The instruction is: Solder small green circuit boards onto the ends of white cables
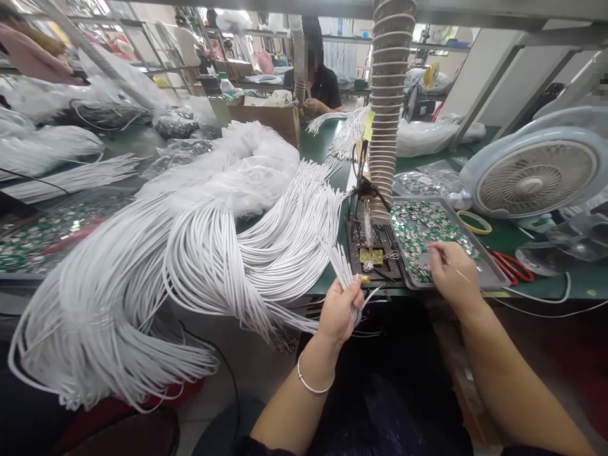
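Electronics assembly workshop
The place is identified by a green workbench [317,144] heaped with white cables [199,253], a tray [491,275] of small circuit boards [418,221], a ribbed duct [390,95] routed from overhead, and a co-worker [329,87] stationed opposite.

We see a green-topped workbench [311,152] running near to far, a metal beam [475,14] overhead, metal racks [128,23] far left, a white panel [481,63] far right, and grey floor [199,405] near left, under bright light.
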Motion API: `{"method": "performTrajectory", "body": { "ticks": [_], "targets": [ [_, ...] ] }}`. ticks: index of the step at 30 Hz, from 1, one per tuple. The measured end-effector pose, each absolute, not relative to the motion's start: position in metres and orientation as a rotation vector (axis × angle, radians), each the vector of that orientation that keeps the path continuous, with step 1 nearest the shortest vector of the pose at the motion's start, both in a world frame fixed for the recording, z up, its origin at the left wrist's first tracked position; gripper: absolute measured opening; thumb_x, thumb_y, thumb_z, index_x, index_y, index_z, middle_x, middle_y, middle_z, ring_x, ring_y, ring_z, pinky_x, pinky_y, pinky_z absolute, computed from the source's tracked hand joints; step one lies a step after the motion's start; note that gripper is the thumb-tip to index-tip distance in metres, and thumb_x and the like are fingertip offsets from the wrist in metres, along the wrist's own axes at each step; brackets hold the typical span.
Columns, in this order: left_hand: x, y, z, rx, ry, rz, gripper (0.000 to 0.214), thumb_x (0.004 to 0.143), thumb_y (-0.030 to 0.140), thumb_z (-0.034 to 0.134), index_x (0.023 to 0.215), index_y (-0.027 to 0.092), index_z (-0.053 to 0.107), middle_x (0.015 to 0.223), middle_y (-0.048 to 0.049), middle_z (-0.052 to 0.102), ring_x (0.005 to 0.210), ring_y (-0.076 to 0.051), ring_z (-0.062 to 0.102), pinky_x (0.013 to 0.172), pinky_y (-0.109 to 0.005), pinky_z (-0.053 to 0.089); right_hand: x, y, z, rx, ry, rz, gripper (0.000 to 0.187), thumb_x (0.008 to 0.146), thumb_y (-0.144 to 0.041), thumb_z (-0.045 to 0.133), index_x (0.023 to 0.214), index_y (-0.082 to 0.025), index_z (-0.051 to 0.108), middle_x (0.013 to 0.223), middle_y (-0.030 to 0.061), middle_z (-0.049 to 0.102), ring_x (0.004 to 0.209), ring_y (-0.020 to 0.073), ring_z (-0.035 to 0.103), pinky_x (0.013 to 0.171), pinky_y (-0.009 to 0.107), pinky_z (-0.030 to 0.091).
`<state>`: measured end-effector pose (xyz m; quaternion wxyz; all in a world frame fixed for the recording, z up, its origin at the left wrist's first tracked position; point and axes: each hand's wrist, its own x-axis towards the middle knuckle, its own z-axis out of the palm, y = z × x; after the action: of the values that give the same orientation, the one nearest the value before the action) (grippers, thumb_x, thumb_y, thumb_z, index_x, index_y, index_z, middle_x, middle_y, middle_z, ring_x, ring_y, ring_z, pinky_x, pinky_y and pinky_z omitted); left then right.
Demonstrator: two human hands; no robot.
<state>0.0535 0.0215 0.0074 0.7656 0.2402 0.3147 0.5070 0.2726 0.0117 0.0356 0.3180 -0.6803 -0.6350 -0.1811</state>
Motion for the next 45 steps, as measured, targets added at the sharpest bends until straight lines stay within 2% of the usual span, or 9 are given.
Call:
{"method": "performTrajectory", "body": {
  "ticks": [3, 9, 14, 17, 22, 25, 29, 36, 45],
  "targets": [
    [0.052, 0.021, 0.011, 0.56, 0.718, 1.078, 0.026, 0.066, 0.031, 0.073, 0.077, 0.013, 0.058, 0.05, 0.0077, 0.042, 0.041, -0.002, 0.028, 0.042, -0.018, 0.022, 0.245, 0.002, 0.041, -1.595, -1.626, -0.326, 0.013, 0.086, -0.023, 0.044, 0.085, -0.02, 0.057, 0.07, 0.003, 0.06, 0.065, 0.0162, 0.057, 0.064, 0.03, 0.047],
    [0.053, 0.021, 0.016, 0.623, 0.768, 1.047, 0.03, 0.069, 0.038, 0.07, 0.08, 0.013, 0.057, 0.041, 0.0113, 0.032, 0.039, -0.003, 0.022, 0.042, -0.018, 0.017, 0.196, 0.0, 0.04, -1.357, -1.666, -0.01, 0.011, 0.087, -0.016, 0.046, 0.089, -0.019, 0.056, 0.066, 0.0002, 0.058, 0.061, 0.0135, 0.057, 0.061, 0.028, 0.048],
    [0.053, 0.022, 0.016, 0.645, 0.794, 1.017, 0.035, 0.065, 0.038, 0.073, 0.085, 0.013, 0.057, 0.046, 0.0105, 0.036, 0.04, -0.003, 0.024, 0.043, -0.018, 0.018, 0.18, 0.002, 0.034, -1.286, -1.674, 0.208, 0.012, 0.086, -0.014, 0.046, 0.087, -0.018, 0.057, 0.067, 0.0, 0.056, 0.061, 0.0121, 0.057, 0.059, 0.026, 0.049],
    [0.054, 0.023, 0.017, 0.685, 0.811, 1.018, 0.03, 0.068, 0.036, 0.071, 0.081, 0.014, 0.057, 0.047, 0.0096, 0.037, 0.042, -0.003, 0.026, 0.044, -0.019, 0.02, 0.178, 0.001, 0.03, -1.304, -1.6, 0.295, 0.01, 0.086, -0.014, 0.047, 0.086, -0.018, 0.056, 0.067, -0.0006, 0.055, 0.059, 0.0108, 0.056, 0.056, 0.024, 0.049],
    [0.058, 0.024, 0.021, 0.771, 0.874, 1.039, 0.022, 0.069, 0.033, 0.07, 0.07, 0.015, 0.057, 0.066, 0.0018, 0.052, 0.05, -0.005, 0.035, 0.049, -0.02, 0.031, 0.179, 0.0, 0.027, -1.341, -1.447, 0.433, 0.008, 0.087, -0.017, 0.048, 0.086, -0.018, 0.056, 0.069, -0.0008, 0.055, 0.057, 0.0092, 0.057, 0.053, 0.021, 0.05],
    [0.06, 0.024, 0.023, 0.787, 0.89, 1.035, 0.022, 0.068, 0.032, 0.071, 0.069, 0.015, 0.057, 0.08, -0.002, 0.057, 0.056, -0.007, 0.041, 0.053, -0.021, 0.036, 0.18, 0.001, 0.027, -1.335, -1.418, 0.477, 0.008, 0.087, -0.018, 0.049, 0.084, -0.018, 0.057, 0.07, -0.0011, 0.055, 0.056, 0.0085, 0.057, 0.052, 0.02, 0.05],
    [0.059, 0.025, 0.025, 0.817, 0.889, 1.059, 0.019, 0.069, 0.028, 0.07, 0.065, 0.015, 0.056, 0.086, -0.0028, 0.059, 0.063, -0.008, 0.048, 0.062, -0.022, 0.042, 0.18, 0.001, 0.029, -1.335, -1.411, 0.5, 0.009, 0.087, -0.017, 0.049, 0.081, -0.018, 0.056, 0.069, -0.0013, 0.054, 0.055, 0.0082, 0.055, 0.05, 0.02, 0.048],
    [0.056, 0.023, 0.023, 0.894, 0.847, 1.042, 0.011, 0.077, 0.025, 0.063, 0.083, 0.016, 0.062, 0.072, 0.0002, 0.059, 0.067, -0.011, 0.053, 0.07, -0.024, 0.044, 0.181, 0.0, 0.027, -1.343, -1.435, 0.512, 0.008, 0.087, -0.016, 0.049, 0.083, -0.018, 0.055, 0.071, -0.0009, 0.053, 0.058, 0.0082, 0.054, 0.054, 0.021, 0.048],
    [0.056, 0.022, 0.024, 0.959, 0.874, 1.041, 0.009, 0.078, 0.023, 0.061, 0.084, 0.017, 0.06, 0.07, 0.0011, 0.058, 0.065, -0.011, 0.054, 0.068, -0.023, 0.044, 0.181, 0.001, 0.027, -1.345, -1.453, 0.484, 0.008, 0.086, -0.015, 0.049, 0.082, -0.018, 0.055, 0.069, -0.001, 0.053, 0.058, 0.0091, 0.054, 0.053, 0.022, 0.047]
  ]
}}
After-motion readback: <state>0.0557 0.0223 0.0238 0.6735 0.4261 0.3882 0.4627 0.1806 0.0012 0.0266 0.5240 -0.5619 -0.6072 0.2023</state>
